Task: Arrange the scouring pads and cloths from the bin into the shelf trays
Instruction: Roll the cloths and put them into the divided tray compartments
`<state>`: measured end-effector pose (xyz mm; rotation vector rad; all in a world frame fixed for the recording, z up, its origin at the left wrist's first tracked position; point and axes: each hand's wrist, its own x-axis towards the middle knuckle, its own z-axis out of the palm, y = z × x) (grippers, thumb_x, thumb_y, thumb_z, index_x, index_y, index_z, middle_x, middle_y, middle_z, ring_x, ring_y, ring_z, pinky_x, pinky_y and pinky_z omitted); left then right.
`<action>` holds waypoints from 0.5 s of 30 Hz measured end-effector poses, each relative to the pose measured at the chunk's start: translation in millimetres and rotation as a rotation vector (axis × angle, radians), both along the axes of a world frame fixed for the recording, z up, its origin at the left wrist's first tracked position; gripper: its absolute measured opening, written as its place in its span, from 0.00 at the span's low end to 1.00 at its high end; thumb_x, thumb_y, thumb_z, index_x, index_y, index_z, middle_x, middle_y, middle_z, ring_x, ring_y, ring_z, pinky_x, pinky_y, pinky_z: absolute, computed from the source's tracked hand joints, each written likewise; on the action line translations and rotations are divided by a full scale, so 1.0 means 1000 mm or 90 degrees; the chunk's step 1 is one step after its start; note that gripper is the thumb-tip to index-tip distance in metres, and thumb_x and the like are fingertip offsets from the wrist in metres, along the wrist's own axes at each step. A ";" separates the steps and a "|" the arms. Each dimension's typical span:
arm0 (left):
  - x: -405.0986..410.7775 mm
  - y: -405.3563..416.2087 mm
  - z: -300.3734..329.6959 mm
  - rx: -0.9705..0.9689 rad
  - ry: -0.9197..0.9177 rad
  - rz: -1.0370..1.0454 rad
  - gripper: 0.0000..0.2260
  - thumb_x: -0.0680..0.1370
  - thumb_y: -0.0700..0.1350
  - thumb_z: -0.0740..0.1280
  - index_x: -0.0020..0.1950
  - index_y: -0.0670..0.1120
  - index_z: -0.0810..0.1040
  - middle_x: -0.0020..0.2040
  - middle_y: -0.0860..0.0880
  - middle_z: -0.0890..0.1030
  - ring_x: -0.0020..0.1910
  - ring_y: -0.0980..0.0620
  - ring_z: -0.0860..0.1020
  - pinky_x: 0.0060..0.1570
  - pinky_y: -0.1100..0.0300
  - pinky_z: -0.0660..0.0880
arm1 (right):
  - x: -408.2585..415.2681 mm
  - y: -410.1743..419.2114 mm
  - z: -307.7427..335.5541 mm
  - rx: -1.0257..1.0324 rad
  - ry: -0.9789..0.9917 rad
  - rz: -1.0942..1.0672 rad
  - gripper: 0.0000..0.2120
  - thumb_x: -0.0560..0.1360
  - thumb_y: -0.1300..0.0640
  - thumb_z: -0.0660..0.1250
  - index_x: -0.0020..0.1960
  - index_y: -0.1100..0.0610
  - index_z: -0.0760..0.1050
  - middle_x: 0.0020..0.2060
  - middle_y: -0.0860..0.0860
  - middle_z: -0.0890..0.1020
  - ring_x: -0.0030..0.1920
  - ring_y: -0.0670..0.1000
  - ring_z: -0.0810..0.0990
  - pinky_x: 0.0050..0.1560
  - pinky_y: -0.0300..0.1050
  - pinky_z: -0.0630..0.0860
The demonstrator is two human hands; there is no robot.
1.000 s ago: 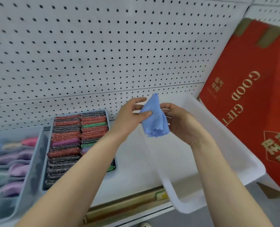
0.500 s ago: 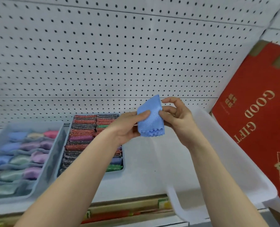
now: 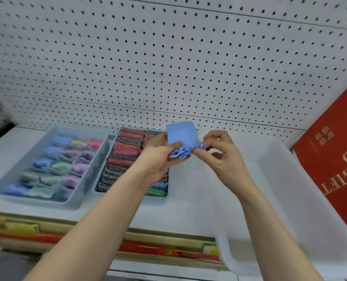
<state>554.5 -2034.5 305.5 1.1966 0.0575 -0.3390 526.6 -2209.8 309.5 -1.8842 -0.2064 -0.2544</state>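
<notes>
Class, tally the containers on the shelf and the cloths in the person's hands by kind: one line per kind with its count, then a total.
Grey-blue shelf trays: 2, the cloth tray and the scouring pad tray
White bin: 1
Blue cloth pinched between left hand and right hand: 1
Total: 4

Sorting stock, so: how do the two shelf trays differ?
The left tray holds soft pastel cloths, rolled and set in loose rows; the middle tray holds glittery pads in darker reds, greys and greens, packed tight on edge. The left tray looks wider. Both are grey-blue plastic, side by side on the shelf.
</notes>
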 end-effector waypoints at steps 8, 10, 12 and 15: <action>-0.038 0.025 -0.012 0.048 -0.151 0.001 0.18 0.76 0.40 0.70 0.66 0.43 0.74 0.58 0.45 0.83 0.55 0.47 0.82 0.52 0.55 0.79 | 0.006 0.026 -0.010 -0.005 0.155 0.028 0.17 0.68 0.51 0.75 0.38 0.65 0.76 0.40 0.60 0.79 0.31 0.50 0.73 0.36 0.47 0.70; -0.042 0.030 -0.019 0.109 -0.195 0.038 0.23 0.73 0.38 0.70 0.68 0.42 0.72 0.60 0.44 0.82 0.58 0.45 0.81 0.58 0.51 0.78 | 0.006 0.036 -0.010 -0.023 0.170 0.043 0.15 0.70 0.54 0.75 0.38 0.64 0.76 0.33 0.60 0.77 0.29 0.48 0.72 0.33 0.39 0.68; -0.044 0.038 -0.026 0.118 -0.214 0.085 0.22 0.74 0.37 0.67 0.68 0.42 0.73 0.60 0.43 0.82 0.59 0.43 0.80 0.60 0.49 0.77 | 0.006 0.046 -0.010 -0.018 0.187 0.055 0.11 0.72 0.56 0.74 0.39 0.62 0.76 0.32 0.53 0.77 0.29 0.46 0.74 0.31 0.34 0.69; -0.047 0.056 -0.032 0.093 -0.206 0.087 0.19 0.77 0.36 0.65 0.68 0.42 0.73 0.59 0.44 0.82 0.57 0.44 0.81 0.57 0.50 0.78 | 0.005 0.058 -0.011 0.088 0.246 0.146 0.11 0.73 0.59 0.74 0.53 0.57 0.77 0.44 0.52 0.82 0.40 0.46 0.82 0.40 0.39 0.78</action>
